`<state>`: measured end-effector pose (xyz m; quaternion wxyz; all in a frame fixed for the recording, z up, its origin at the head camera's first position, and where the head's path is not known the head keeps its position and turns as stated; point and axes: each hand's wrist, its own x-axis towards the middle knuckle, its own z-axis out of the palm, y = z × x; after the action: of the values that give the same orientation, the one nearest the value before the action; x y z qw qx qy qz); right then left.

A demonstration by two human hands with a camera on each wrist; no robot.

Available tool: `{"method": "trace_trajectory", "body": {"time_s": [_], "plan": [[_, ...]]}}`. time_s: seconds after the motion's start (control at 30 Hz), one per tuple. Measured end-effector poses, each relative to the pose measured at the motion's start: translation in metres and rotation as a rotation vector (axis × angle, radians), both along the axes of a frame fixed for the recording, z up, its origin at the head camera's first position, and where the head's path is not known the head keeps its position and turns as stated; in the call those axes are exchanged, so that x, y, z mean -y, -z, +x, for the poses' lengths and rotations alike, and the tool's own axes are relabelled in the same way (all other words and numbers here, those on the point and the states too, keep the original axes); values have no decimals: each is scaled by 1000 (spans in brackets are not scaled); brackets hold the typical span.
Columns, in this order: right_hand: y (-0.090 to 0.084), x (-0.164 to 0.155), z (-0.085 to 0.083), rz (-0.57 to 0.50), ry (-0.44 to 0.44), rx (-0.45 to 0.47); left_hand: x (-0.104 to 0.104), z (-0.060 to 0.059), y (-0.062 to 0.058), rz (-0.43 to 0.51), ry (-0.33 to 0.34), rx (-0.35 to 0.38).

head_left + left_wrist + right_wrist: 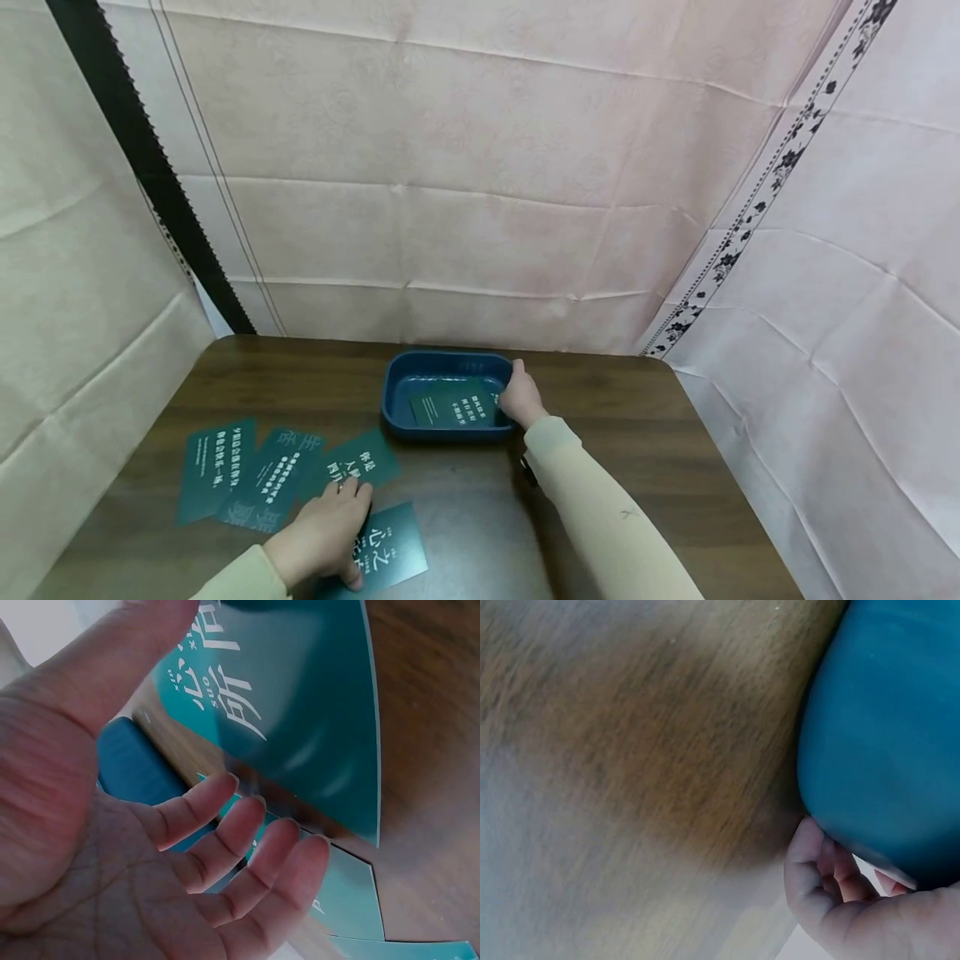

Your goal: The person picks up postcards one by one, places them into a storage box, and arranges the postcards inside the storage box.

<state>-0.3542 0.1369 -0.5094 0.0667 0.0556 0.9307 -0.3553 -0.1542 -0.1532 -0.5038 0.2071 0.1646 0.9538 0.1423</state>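
Observation:
My left hand [330, 527] rests flat on teal printed cards near the table's front edge. Its thumb touches the nearest card [390, 554], seen close up as a card [300, 712] with white characters; the fingers [247, 847] are loosely bent over it and hold nothing. My right hand [520, 393] is at the right rim of a blue tray [442, 367]. Its fingers [810, 877] curl against the tray's [885, 727] outer wall. One teal card [450, 408] lies inside the tray, its right corner beside the hand.
Three more teal cards lie fanned on the brown wooden table [637, 433]: one at the left [216, 468], one overlapping it [273, 487], and one [363, 457] by my left fingertips. Pink cloth walls close in the back and both sides.

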Motion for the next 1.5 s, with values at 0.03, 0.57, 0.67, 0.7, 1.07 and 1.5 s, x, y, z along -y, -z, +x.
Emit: {"method": "trace_trajectory", "body": {"time_s": [0.03, 0.57, 0.67, 0.7, 1.07, 1.5], "plan": [[0, 0, 1, -3, -5, -3, 0, 0, 0, 2, -1, 9], [-2, 2, 3, -9, -13, -10, -1, 0, -4, -40, -33, 27], [-3, 2, 3, -11, -13, -17, -1, -1, -3, -37, -44, 25], [-3, 2, 2, -12, -14, -20, -2, -2, -3, -37, -47, 24], [-5, 3, 4, -6, -16, -32, 2, -6, 2, -31, -49, 27], [1, 2, 6, 6, 3, -18, 5, -4, 3, 51, -28, 58]]}}
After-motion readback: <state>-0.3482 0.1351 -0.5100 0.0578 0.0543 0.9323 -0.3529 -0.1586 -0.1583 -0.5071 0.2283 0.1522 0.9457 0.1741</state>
